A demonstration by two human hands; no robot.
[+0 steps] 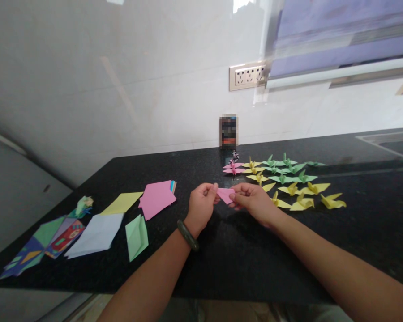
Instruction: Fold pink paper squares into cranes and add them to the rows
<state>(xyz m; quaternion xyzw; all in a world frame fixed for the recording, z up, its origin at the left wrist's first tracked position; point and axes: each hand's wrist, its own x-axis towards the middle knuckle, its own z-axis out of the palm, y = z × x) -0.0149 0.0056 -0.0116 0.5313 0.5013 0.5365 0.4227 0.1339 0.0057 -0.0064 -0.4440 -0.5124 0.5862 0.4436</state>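
Note:
A small piece of folded pink paper (225, 195) is held up over the dark counter between both hands. My left hand (202, 202), with a dark bangle on its wrist, pinches the paper's left corner between thumb and fingers. On the paper's right side, my right hand (251, 201) grips it with the thumb in front; the other fingers are partly hidden behind. Beyond the right hand stand several folded paper cranes: pink ones (233, 169), yellow ones (293, 189) and green ones (302, 177).
Left of my hands lie a stack of pink paper (157, 199), yellow paper (122, 203), white paper (96, 235), a folded green sheet (136, 237) and patterned paper (36, 246). A pixelated upright object (229, 131) leans on the wall below a socket panel (247, 76).

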